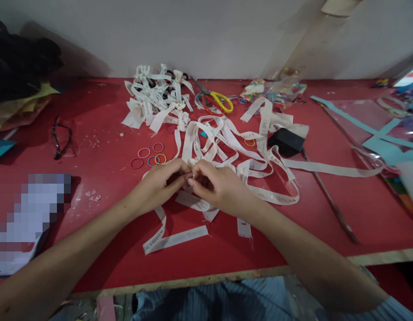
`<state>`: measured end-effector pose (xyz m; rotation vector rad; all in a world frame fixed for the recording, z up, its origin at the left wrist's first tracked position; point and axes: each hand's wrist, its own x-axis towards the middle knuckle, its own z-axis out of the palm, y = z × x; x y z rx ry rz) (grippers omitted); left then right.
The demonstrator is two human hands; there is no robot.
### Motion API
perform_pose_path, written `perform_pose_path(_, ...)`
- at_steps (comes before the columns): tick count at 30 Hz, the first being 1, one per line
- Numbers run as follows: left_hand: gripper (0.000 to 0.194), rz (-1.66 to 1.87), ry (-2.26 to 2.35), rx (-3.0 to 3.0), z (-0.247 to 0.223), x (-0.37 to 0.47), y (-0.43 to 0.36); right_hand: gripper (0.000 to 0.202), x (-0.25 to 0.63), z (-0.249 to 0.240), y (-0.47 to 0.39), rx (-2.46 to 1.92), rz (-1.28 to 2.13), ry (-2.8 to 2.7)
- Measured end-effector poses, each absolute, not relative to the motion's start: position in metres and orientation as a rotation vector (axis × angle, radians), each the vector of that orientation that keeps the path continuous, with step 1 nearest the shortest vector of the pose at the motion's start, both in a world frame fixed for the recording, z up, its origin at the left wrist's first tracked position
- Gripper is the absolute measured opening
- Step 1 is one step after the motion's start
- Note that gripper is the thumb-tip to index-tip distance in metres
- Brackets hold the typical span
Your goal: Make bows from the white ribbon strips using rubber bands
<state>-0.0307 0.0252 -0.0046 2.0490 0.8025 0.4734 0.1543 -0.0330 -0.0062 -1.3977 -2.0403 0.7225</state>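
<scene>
Both hands are together at the centre of the red table, fingertips meeting over the work! The left hand comes in with thumb and forefinger pinched; the right hand mirrors it, its fingers curled in close, and between those fingertips sits a bunched bit of white ribbon, gripped from both sides. The fingers cover much of it, so I can't tell just how it's folded.

Just below the hands, a printed strip bends in a sharp V on the tabletop. Beyond and to the right, a tangle of ribbon loops out past the right hand, running close to a black block. Near the left hand, just beyond it, lie coloured elastic bands in pink, blue and yellow. Farther back, there's a pile of tied ribbon pieces, and beside it rest scissors with red and yellow handles. Well off to the left, a pair of glasses!
</scene>
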Motion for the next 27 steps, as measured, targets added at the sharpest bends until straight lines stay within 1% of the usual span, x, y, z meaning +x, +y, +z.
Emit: perform_pose_path(27,0.009,0.469,0.796,2.093,-0.0053,-0.0313,0.0263,0.007,0.1551,-0.0058,-0.0329,-1.427,0.673,-2.086)
